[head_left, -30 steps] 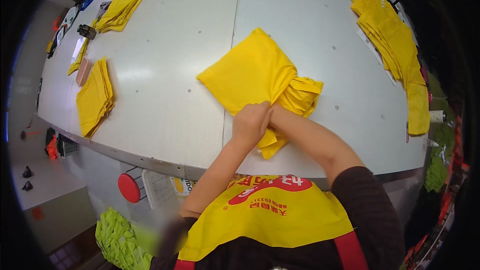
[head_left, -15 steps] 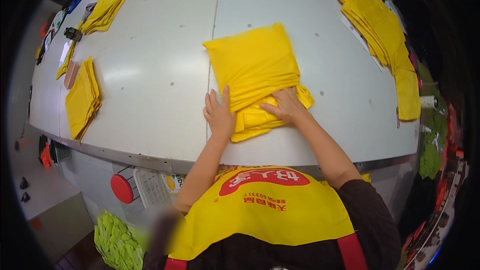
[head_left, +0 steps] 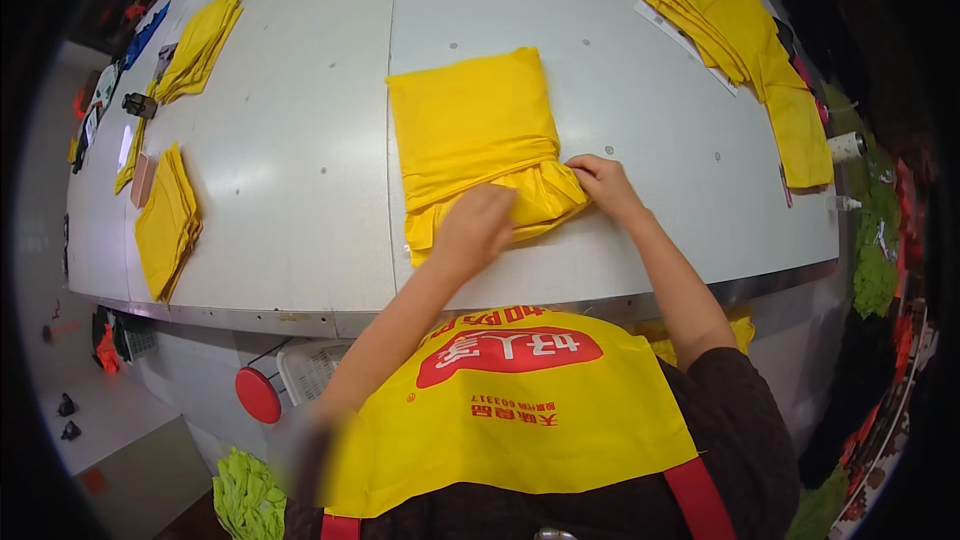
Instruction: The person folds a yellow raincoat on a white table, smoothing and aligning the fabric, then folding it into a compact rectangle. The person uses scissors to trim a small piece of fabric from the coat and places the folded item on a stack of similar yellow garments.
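A flat, square yellow cloth bundle (head_left: 472, 115) lies on the table in front of me, smooth on its far part. Its near end is gathered into loose folds (head_left: 540, 195). Over these folds is my left hand (head_left: 475, 228), fingers bent and smeared by motion, so their grip does not show. At the bundle's right corner, my right hand (head_left: 606, 187) pinches the gathered cloth between thumb and fingers.
Stacks of folded yellow cloth lie at the left (head_left: 168, 225), far left (head_left: 200, 48) and far right (head_left: 715, 15). A thread cone (head_left: 848, 147) stands by the right edge. Below the table are a red round stool (head_left: 257, 395), white basket (head_left: 308, 368) and green cloth pile (head_left: 248, 495).
My left hand has moved from the bundle's left side onto its near folds. My right hand has come out from under the fold to the right corner. The view has shifted slightly.
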### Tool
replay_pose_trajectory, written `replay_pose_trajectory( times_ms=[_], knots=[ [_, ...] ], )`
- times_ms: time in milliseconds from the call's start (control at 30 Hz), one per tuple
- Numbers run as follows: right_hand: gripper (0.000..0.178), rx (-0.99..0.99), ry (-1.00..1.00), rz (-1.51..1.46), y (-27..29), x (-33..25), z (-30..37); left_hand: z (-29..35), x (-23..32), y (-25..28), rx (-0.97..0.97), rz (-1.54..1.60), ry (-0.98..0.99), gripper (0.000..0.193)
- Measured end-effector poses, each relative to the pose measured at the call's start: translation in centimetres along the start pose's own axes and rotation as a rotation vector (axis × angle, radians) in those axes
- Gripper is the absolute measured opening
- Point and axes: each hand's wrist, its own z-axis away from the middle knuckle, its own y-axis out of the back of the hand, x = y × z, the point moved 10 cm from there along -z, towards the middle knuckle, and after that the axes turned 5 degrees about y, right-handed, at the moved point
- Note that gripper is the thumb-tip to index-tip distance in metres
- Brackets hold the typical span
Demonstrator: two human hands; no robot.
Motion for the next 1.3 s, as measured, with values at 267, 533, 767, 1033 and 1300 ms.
replay_pose_trajectory(
  times_ms=[267,533,767,1033,1300],
  knots=[
    [0.02,-0.067,0.056,-0.027,-3.3,-1.1,-1.5,-1.2,1.2,-5.0,-0.045,-0.45,0.036,0.089],
    [0.013,0.067,0.357,0.241,-3.8,-6.3,-1.2,0.2,-0.1,-2.1,0.048,-0.167,0.015,0.084],
    [0.009,0.189,0.376,0.186,-4.5,-9.7,-1.2,1.9,-3.9,-0.4,0.169,0.278,0.333,0.078],
    [0.013,0.094,0.385,0.294,-6.4,-8.9,-2.7,2.2,-5.2,-0.9,0.132,0.12,0.412,0.082],
    [0.006,0.219,0.507,0.073,-6.2,-12.3,-0.9,2.4,-1.8,1.4,0.217,-0.414,0.101,0.07]
  ],
)
